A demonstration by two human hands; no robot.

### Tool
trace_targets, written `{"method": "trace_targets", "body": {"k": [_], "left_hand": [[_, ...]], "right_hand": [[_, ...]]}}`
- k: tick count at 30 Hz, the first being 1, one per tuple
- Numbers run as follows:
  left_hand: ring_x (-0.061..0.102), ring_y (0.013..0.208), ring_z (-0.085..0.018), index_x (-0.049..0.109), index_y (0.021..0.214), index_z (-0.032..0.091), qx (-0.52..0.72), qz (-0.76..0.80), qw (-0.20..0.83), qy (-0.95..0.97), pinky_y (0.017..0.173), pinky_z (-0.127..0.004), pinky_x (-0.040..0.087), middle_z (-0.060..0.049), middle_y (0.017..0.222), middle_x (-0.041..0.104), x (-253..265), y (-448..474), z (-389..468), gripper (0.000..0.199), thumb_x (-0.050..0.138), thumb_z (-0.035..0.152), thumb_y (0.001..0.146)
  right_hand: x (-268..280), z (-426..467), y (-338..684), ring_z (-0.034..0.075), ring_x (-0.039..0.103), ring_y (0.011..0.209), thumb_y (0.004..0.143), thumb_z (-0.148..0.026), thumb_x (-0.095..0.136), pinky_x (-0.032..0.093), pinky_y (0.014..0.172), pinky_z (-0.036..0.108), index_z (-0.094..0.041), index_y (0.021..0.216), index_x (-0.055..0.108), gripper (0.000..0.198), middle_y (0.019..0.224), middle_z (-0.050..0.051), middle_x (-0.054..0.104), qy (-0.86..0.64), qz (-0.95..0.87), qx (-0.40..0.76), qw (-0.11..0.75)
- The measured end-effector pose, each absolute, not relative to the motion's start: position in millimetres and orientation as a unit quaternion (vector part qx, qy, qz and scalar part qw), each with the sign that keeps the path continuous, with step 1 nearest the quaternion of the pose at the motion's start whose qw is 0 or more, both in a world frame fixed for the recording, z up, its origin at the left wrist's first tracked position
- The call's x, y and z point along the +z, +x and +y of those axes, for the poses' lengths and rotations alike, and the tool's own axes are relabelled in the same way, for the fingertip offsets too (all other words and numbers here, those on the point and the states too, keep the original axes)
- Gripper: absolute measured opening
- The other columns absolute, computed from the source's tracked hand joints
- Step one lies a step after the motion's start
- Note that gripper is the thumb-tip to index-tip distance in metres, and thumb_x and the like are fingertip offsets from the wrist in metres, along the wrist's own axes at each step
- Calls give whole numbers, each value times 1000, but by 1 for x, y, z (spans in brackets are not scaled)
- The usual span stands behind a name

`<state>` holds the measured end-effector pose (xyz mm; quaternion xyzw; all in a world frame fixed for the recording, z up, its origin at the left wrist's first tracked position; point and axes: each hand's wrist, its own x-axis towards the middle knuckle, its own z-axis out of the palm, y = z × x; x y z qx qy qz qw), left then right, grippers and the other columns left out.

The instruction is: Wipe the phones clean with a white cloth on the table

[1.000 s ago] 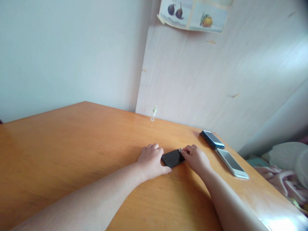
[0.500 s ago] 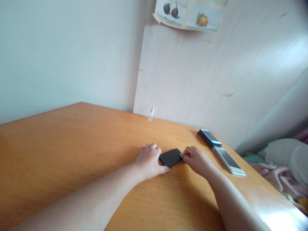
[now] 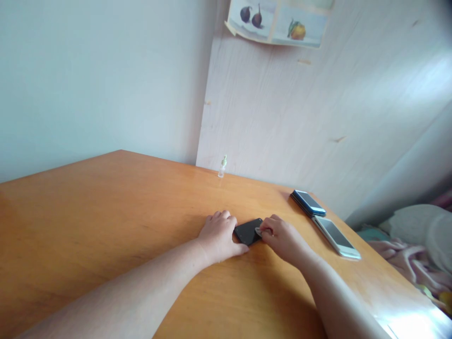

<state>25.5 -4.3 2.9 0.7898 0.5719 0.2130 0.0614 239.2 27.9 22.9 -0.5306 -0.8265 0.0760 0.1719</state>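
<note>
A black phone (image 3: 247,231) lies face up on the wooden table, angled between my hands. My left hand (image 3: 219,237) grips its left end, thumb along the near corner and fingers at the far side. Over the phone's right end is my right hand (image 3: 280,238), fingers pinched around a small whitish pad (image 3: 259,231) that touches the screen. Most of the pad is hidden by the fingers, so its exact kind is unclear.
A small clear bottle with a pale green top (image 3: 222,167) stands near the wall. At the right edge lie a dark blue-edged phone (image 3: 308,202) and a white phone (image 3: 337,236). Bedding (image 3: 409,256) is beyond the table (image 3: 116,212). Fruit pictures (image 3: 278,21) hang above.
My right hand has moved left along the phone with the whitish pad, from the right end further onto the screen. My left hand and the phone have stayed put.
</note>
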Motion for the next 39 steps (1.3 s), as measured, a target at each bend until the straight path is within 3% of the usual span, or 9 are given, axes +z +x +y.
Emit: {"method": "trace_targets", "body": {"k": [4,11,17,19,23,27,30,35,39], "left_hand": [[57,98,-30,62,88,22,218,576,52,786,81,-39,45,-9,100,59,1,26,-4,54,70,67,60],[56,99,-30,63,94,22,220,569,58,790,84,-40,45,-9,102,59,2,25,-5,57,72,66,58],[56,101,-31,62,90,23,217,579,57,784,83,-41,45,-9,103,59,1,26,-5,54,69,67,59],[56,100,-31,62,90,23,216,577,56,785,82,-41,45,-9,102,59,0,26,-5,55,68,68,60],[56,99,-31,61,91,23,213,574,60,788,83,-42,45,-9,103,58,0,26,-5,60,69,72,56],[56,98,-30,61,89,23,220,576,58,785,82,-41,46,-9,101,58,-1,26,-5,56,68,69,58],[56,97,-30,61,89,23,227,580,52,781,81,-41,46,-9,100,58,-2,27,-5,51,65,66,63],[56,97,-30,62,89,23,222,574,57,786,82,-41,46,-9,99,58,-1,26,-5,59,68,71,56],[56,97,-29,62,89,22,223,574,49,787,80,-39,46,-9,99,58,-1,26,-5,56,68,69,58]], "right_hand": [[21,13,211,15,58,81,83,-17,54,41,72,24,-22,76,68,16,84,2,62,-401,-879,156,205],[14,42,241,19,58,86,85,-23,53,41,75,28,-21,88,72,19,89,6,65,-570,-803,27,174],[23,15,211,20,60,102,91,-24,45,42,90,33,-32,109,69,31,111,2,69,-396,-903,84,146],[21,16,212,20,60,107,92,-26,43,42,94,35,-34,112,68,32,118,0,68,-399,-904,71,134],[10,31,233,26,51,125,93,-30,42,33,105,48,-32,121,64,36,129,2,62,-509,-852,2,124],[7,25,230,27,39,136,96,-36,37,20,111,57,-36,135,53,42,142,1,51,-470,-876,54,91],[10,17,219,25,33,139,98,-41,33,16,113,58,-41,139,46,43,147,-2,44,-407,-905,100,72],[7,29,233,31,32,139,98,-40,33,11,108,69,-34,137,50,43,144,3,48,-507,-858,50,74],[9,25,233,29,30,140,98,-39,32,12,109,67,-34,141,45,46,147,3,43,-492,-867,56,62]]}}
